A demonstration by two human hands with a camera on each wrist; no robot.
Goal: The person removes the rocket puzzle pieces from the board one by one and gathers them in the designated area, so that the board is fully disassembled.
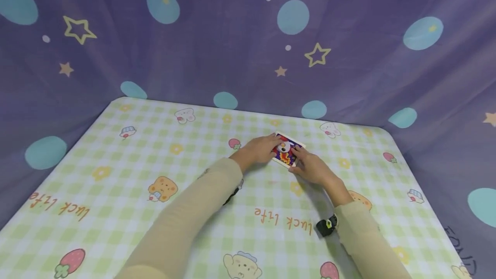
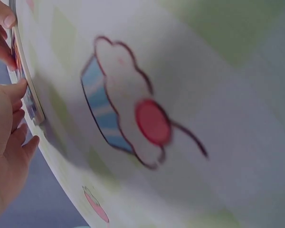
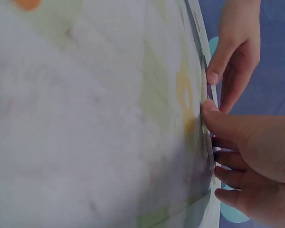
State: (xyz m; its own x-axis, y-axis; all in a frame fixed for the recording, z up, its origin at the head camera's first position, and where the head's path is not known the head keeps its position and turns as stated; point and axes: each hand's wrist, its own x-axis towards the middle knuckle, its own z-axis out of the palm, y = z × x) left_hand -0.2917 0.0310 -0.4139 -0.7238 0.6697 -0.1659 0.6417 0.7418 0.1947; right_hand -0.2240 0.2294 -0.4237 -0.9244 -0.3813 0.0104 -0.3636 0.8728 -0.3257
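A small flat rectangular picture board [image 1: 286, 157] with a pale border lies on the table, showing a white figure and orange flames on red and dark blue. My left hand [image 1: 261, 149] rests at its left side, with fingers reaching onto the surface. On the right side, my right hand [image 1: 314, 169] touches the picture with its fingers, its thumb by the near corner. In the left wrist view the board's light edge [image 2: 35, 102] appears thin and the left thumb touches it. The right wrist view shows the right hand [image 3: 263, 152] with its thumb against the near edge.
The table has a green-and-white checked cloth [image 1: 128, 162] printed with cartoon figures and lettering. A purple curtain [image 1: 232, 46] with stars and blue spots hangs behind and beside it. A black wrist device [image 1: 326, 226] is strapped at the right wrist.
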